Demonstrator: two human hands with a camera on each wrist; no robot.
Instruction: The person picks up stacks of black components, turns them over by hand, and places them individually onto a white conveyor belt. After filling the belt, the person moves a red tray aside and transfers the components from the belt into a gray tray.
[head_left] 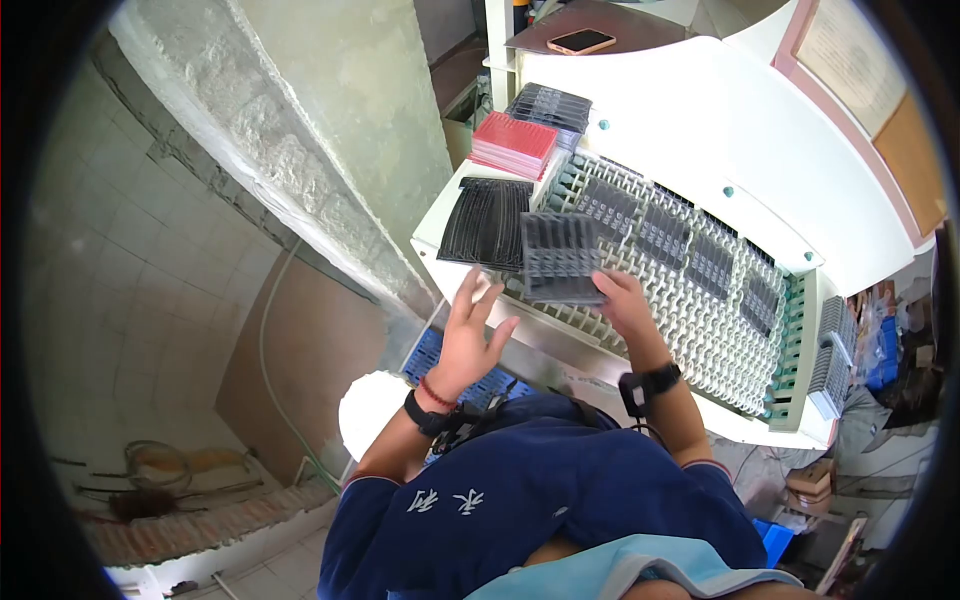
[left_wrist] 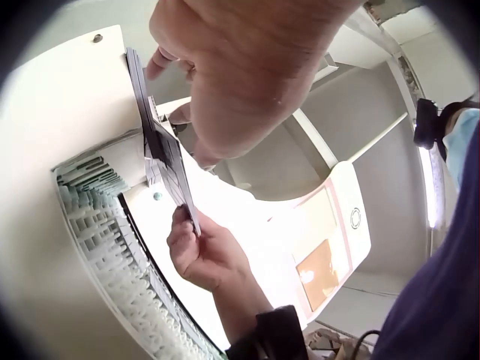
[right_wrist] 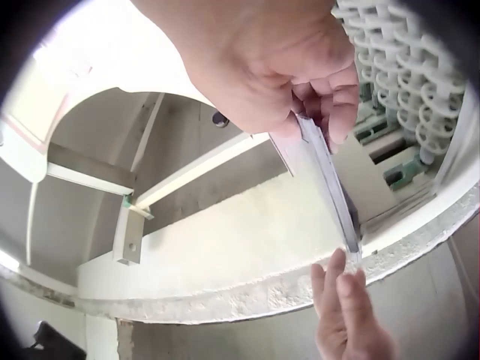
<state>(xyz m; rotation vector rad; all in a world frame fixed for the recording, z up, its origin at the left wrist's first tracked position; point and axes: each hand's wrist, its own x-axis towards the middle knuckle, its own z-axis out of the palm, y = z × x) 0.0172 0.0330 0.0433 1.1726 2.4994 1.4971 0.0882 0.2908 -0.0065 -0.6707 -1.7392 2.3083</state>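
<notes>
The right hand (head_left: 628, 306) pinches the edge of a dark ribbed tray (head_left: 562, 258), held over the left end of a machine bed. In the right wrist view the thin tray (right_wrist: 330, 180) is seen edge-on, gripped between thumb and fingers. The left hand (head_left: 468, 338) is raised with fingers spread, left of the tray and below a fanned stack of black sheets (head_left: 486, 222); it holds nothing. In the left wrist view the right hand (left_wrist: 204, 251) grips the tray's lower edge.
White looped conveyor rows (head_left: 700, 340) carry several dark pieces (head_left: 662, 234). A red stack (head_left: 512, 143) and another dark stack (head_left: 549, 106) stand at the back left. A phone (head_left: 581, 41) lies behind; grey racks (head_left: 832, 350) stand at the right end.
</notes>
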